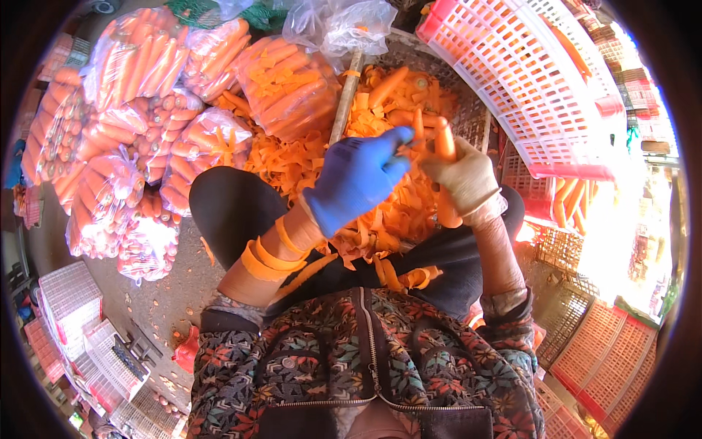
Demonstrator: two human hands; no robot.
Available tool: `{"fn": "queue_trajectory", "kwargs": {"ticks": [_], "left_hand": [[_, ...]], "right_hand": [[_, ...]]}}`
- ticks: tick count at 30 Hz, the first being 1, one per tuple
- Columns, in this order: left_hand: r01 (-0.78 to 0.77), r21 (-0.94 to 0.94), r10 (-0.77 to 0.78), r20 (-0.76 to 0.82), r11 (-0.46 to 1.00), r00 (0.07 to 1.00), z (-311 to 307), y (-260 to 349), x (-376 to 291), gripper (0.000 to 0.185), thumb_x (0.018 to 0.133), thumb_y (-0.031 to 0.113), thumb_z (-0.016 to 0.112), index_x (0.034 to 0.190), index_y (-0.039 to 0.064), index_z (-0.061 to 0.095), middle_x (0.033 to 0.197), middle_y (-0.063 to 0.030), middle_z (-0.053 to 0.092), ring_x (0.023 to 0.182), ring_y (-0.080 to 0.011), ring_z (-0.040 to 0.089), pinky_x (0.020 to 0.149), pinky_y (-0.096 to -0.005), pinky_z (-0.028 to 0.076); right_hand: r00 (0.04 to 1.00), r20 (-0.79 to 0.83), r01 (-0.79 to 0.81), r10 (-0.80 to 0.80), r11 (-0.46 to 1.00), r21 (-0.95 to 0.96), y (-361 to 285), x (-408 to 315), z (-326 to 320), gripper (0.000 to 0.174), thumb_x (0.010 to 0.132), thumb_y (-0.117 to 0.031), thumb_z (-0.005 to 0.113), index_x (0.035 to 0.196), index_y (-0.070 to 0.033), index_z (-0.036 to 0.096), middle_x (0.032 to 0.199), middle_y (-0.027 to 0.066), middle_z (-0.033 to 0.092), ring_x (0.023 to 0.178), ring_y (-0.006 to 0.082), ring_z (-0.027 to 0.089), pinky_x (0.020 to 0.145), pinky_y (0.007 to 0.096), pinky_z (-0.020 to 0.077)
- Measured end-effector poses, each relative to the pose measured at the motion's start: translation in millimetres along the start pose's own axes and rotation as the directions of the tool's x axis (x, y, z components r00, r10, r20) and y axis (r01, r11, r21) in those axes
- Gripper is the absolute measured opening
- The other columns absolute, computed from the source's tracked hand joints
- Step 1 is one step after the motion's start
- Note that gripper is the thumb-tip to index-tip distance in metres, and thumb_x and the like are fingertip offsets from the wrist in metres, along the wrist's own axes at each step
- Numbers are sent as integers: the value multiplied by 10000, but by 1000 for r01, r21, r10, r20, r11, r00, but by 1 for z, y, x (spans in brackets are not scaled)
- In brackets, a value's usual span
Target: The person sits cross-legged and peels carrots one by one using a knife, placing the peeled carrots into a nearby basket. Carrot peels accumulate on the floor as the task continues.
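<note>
My left hand (359,178), in a blue glove, is raised over a heap of orange carrot peelings (378,219). Its fingers curl around something too hidden to name, close to the tip of an upright carrot. My right hand (463,178), in a pale glove, is closed around a carrot (445,141) whose upper end points away from me. The carrot's lower end shows beneath the palm. Whole carrots (388,88) lie on the peelings beyond my hands. Strips of peel (269,264) hang around my left forearm, and more rest on my lap.
Clear plastic bags of carrots (137,66) are piled at the left. A wooden bar (346,99) stands up from the heap. A tilted white and red plastic crate (515,71) is at the upper right. Stacked crates (71,307) stand lower left, others (603,356) lower right.
</note>
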State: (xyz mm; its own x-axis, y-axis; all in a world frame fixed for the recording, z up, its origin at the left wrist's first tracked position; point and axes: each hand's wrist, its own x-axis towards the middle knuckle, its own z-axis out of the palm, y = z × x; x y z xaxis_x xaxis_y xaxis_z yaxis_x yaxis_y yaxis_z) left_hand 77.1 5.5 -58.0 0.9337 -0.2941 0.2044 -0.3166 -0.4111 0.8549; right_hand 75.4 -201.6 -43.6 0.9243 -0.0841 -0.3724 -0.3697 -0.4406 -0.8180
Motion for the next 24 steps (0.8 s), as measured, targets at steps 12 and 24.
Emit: {"fn": "queue_trajectory", "kwargs": {"ticks": [12,24], "left_hand": [[580,-414,-549,205,701,810,-8,7,-31,366,959,347,643,1116,17,659,798,-150,720,578,-219,691,491,-354,539],[149,-778,-5,185,611,983,4,69,-41,439,931,181,697,1324,-4,630,1039,-90,714,778,-220,713,745,-293,577]], "right_hand": [[882,-230,469,-411,809,354,-39,-94,-29,361,807,-119,784,1138,-5,697,1001,81,719,893,142,668,812,297,562],[926,280,-9,-253,727,687,-4,-143,-36,979,641,-47,882,1471,54,375,1317,195,584,1040,292,677,869,378,603]]}}
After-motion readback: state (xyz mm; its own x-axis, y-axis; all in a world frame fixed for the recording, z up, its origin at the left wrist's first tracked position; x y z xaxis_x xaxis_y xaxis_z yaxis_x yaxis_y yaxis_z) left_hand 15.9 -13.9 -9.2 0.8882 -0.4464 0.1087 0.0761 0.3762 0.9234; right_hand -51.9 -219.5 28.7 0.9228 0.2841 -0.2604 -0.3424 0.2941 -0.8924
